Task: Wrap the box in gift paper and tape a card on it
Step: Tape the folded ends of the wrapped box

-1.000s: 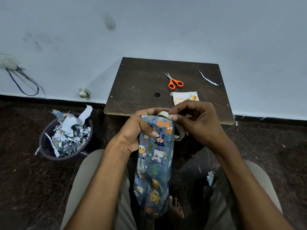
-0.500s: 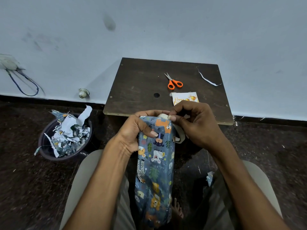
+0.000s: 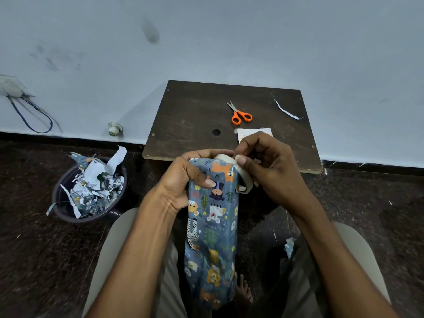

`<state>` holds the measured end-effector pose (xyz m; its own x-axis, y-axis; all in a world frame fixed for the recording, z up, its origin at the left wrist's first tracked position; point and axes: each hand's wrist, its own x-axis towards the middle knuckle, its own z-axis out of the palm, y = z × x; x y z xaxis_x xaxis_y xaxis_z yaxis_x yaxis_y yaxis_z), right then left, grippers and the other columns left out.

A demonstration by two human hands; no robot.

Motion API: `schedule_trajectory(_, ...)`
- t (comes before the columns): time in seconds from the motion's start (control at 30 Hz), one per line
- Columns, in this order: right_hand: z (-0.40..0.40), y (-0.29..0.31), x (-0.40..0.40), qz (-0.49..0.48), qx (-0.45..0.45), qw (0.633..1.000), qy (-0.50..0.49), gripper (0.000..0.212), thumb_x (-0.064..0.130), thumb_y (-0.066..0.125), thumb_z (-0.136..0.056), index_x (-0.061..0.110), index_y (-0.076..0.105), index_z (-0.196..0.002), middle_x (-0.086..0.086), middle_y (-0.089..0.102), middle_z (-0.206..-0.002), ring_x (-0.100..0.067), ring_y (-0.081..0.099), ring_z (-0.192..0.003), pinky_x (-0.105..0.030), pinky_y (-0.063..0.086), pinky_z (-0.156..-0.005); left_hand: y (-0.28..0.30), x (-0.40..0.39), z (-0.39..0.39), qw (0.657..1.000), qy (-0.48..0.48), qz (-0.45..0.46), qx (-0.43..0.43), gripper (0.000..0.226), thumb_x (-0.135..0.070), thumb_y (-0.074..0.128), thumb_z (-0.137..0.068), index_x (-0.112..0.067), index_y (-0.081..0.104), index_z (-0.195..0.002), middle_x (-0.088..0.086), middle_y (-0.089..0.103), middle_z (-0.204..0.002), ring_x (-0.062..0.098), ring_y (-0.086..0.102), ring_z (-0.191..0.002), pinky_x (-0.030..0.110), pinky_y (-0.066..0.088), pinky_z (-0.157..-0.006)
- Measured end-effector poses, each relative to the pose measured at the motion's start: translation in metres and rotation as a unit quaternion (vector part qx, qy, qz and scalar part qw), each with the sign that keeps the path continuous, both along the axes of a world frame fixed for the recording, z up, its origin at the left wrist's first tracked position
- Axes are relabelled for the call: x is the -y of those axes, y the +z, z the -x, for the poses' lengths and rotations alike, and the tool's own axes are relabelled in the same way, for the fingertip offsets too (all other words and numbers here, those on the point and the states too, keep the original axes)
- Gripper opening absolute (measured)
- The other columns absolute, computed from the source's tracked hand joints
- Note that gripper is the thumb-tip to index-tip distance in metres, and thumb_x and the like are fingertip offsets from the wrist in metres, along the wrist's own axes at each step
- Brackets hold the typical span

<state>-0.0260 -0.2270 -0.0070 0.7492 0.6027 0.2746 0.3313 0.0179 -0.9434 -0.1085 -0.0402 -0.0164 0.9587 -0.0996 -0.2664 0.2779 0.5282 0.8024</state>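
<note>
The box (image 3: pixel 212 228), already covered in blue animal-print gift paper, stands on end between my knees in the head view, top end up just at the near edge of the dark wooden table (image 3: pixel 195 111). Over on the floor to the left sits a round bin (image 3: pixel 66 212) stuffed with paper scraps.

My left hand (image 3: pixel 183 180) is wrapped around the box's top left corner, fingers curled over the far side and thumb pressed flat on the printed front, so a firm closed grip on it. My right hand (image 3: pixel 268 171) has its fingers curled in tight, thumb and forefinger pinching at the tape roll (image 3: pixel 243 173), which sits against the box's top right edge. I can't tell whether there's a loose end of tape between the fingertips.

On the table: orange-handled scissors (image 3: pixel 239 113) lying shut, the card (image 3: pixel 246 133) just behind my right knuckles and partly hidden by them, and a thin white paper strip (image 3: pixel 285 109) near the far right corner.
</note>
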Motion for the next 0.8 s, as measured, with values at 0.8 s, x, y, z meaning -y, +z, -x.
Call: schedule_trajectory(0.8,-0.017,-0.006,0.012,0.088,-0.065,0.993,-0.048,0.012,0.009,0.065,-0.099,0.014,0.071,-0.09,-0.011,0.072,-0.083,-0.007,0.053,-0.063,-0.022,0.048,-0.055,0.001,0.023,0.006,0.934,0.172,-0.295,0.106,0.089,0.013,0.08,-0.039,-0.021,0.072,-0.121,0.009,0.062,-0.127,0.032,0.068,-0.106,0.038,0.06,-0.066)
